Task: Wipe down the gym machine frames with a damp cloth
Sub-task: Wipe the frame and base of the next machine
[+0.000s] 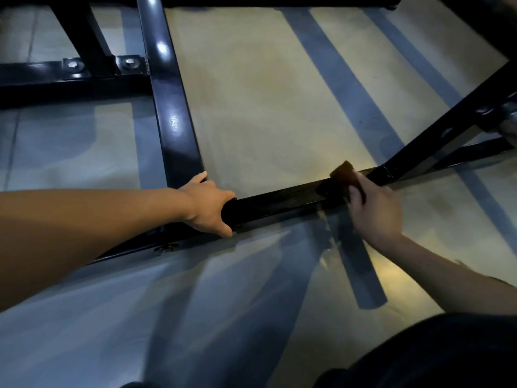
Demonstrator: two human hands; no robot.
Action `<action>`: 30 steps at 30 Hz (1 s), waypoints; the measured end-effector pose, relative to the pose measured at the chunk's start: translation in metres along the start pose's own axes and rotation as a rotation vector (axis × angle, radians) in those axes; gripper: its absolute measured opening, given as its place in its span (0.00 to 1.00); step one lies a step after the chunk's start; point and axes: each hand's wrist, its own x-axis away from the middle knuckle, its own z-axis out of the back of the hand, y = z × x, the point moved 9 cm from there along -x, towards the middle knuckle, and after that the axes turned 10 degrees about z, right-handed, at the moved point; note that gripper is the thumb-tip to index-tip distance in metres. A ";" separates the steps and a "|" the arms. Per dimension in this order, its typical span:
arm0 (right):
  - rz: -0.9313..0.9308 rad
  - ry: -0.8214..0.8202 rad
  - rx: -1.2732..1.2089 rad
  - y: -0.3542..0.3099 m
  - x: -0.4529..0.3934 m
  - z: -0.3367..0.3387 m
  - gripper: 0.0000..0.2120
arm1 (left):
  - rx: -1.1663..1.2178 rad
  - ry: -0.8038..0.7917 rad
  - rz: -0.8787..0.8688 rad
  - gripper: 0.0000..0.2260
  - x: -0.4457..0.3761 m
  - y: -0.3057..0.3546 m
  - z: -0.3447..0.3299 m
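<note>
A black metal gym machine frame lies low on the floor. Its near bar runs from lower left up to the right, and a long side bar goes away from me. My left hand grips the near bar at the corner where the two bars meet, thumb on my side and fingers over the far side. My right hand holds a dark brown cloth and presses it on the near bar further right. The hand looks blurred.
A cross bar with a bolted plate joins the side bar at upper left. A slanted black strut rises from the near bar at right. Pale floor with dark shadow stripes lies inside the frame. My dark-clothed knee is at lower right.
</note>
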 end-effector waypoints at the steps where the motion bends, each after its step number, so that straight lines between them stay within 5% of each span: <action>1: -0.001 -0.001 -0.015 -0.019 -0.003 -0.001 0.21 | -0.003 -0.009 0.003 0.33 0.000 0.002 0.001; 7: 0.506 -0.180 -0.142 -0.119 0.039 -0.030 0.23 | 0.053 0.008 0.017 0.26 -0.002 0.001 0.004; 9: 0.447 -0.096 -0.104 -0.085 0.035 -0.019 0.23 | 0.052 -0.009 0.022 0.28 -0.001 0.002 0.004; 13: -0.082 0.040 -0.047 -0.009 0.003 -0.001 0.21 | 0.051 -0.033 0.009 0.30 -0.001 0.001 0.001; 17: 0.196 -0.079 -0.178 -0.098 0.003 -0.023 0.21 | 0.040 -0.041 -0.004 0.32 -0.004 -0.005 0.005; 21: 0.580 -0.225 -0.157 -0.140 0.043 -0.031 0.24 | 0.033 -0.015 -0.061 0.48 0.003 -0.014 -0.005; 26: 0.008 -0.036 -0.085 -0.053 -0.001 -0.016 0.20 | -0.052 0.033 0.020 0.58 0.017 -0.034 -0.021; 30: 0.250 -0.025 -0.165 -0.139 0.008 -0.029 0.21 | 0.058 0.008 0.123 0.62 0.029 -0.046 -0.020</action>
